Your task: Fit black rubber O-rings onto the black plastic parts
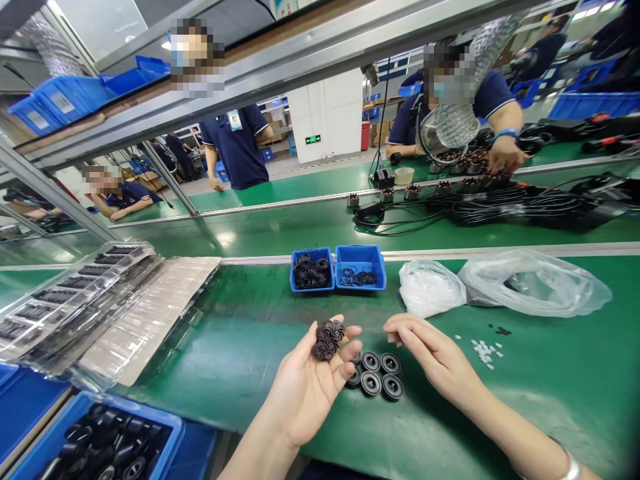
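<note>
My left hand (313, 380) lies palm up over the green mat, fingers curled a little, cradling a small heap of dark ridged ring parts (327, 339) on its fingertips. Just right of it, several black round caps (379, 375) sit together on the mat. My right hand (430, 353) hovers above them, palm down, fingers bent and drawn together near the caps; whether it pinches anything I cannot make out.
Two small blue bins (361, 259) with black rings stand beyond the hands. Plastic bags (535, 283) and small white bits (484, 350) lie right. Clear trays (80, 300) stack left, a blue bin of black parts (107, 443) at near left. People work across the conveyor.
</note>
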